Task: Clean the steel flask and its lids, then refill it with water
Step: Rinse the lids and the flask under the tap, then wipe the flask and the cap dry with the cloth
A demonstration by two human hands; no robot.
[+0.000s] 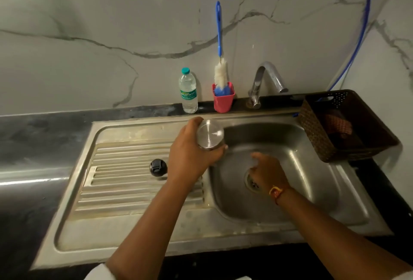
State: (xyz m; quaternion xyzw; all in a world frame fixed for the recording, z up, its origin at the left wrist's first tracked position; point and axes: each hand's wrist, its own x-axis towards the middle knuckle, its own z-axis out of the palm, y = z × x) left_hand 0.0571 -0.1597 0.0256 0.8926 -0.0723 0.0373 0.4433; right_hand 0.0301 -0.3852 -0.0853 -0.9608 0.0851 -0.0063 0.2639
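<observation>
My left hand (190,152) grips the steel flask (210,133) over the left edge of the sink basin (312,168). The flask's flat round end faces the camera, so it is tipped over. My right hand (267,171) hovers low in the basin above the drain, fingers slightly curled, blurred; whether it holds something small is unclear. A black round lid (158,167) lies on the ribbed drainboard (125,181) left of my left wrist.
Against the back wall stand a plastic water bottle (188,92) and a red cup (223,98) holding a blue-handled bottle brush (220,56). The chrome tap (266,80) arches over the basin. A brown woven basket (344,125) sits at the right.
</observation>
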